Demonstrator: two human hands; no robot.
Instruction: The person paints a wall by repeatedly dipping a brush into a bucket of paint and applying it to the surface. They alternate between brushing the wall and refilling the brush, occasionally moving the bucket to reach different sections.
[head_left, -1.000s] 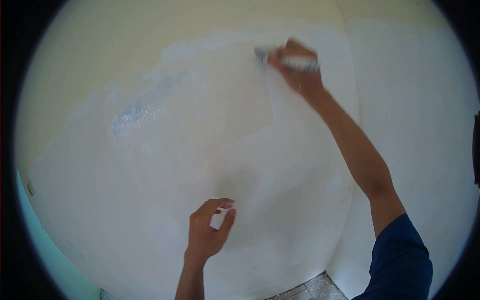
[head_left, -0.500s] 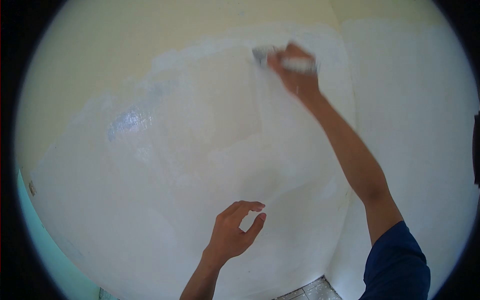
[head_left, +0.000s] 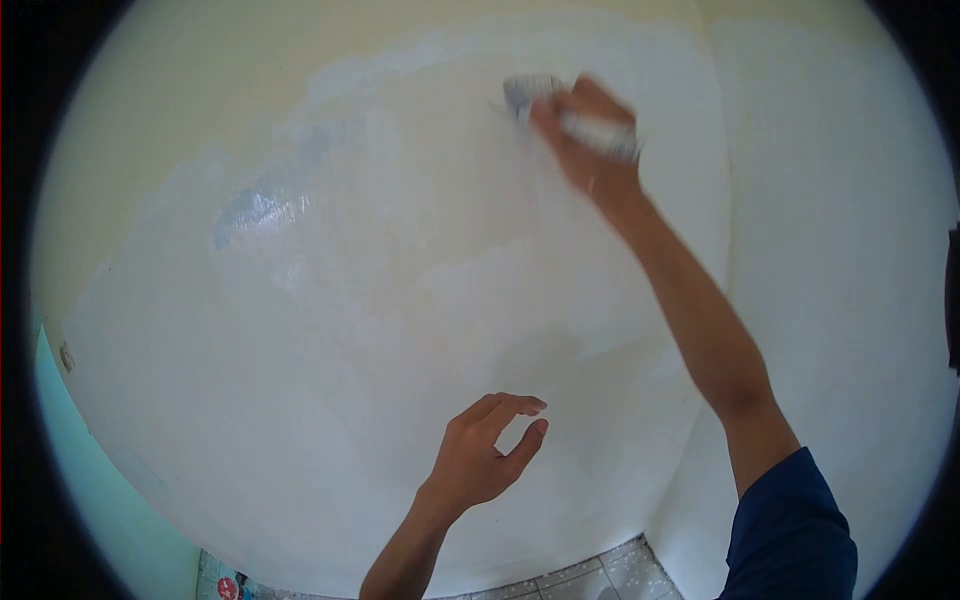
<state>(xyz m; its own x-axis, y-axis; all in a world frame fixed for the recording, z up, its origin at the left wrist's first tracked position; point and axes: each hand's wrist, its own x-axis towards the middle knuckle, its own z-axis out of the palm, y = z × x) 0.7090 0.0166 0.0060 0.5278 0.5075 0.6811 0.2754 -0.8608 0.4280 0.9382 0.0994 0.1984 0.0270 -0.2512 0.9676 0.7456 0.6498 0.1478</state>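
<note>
High on the wall [head_left: 400, 330], my right hand [head_left: 595, 150] is closed around a paintbrush [head_left: 530, 92]. The brush's bristle end points up and left at the wall, and motion blurs it; a whitish handle runs through my fist. Lower down, my left hand [head_left: 483, 450] is held in front of the wall with nothing in it. Its thumb and fingers curve toward each other with a gap between the tips. White coating with uneven edges covers much of the wall, and a wet, shiny bluish patch [head_left: 265, 208] shows at the left.
Bare yellowish wall [head_left: 200, 80] runs along the upper left. An adjoining wall [head_left: 830, 250] meets this one in a corner at the right. Speckled floor tiles [head_left: 580, 582] show at the bottom. A small red-and-white object [head_left: 228, 588] lies at the lower left. A small wall fitting [head_left: 66, 356] is at the far left.
The view has tilted down a little, so more floor shows. My right hand with the paintbrush has come slightly lower along the wall. My left hand has shifted a little right.
</note>
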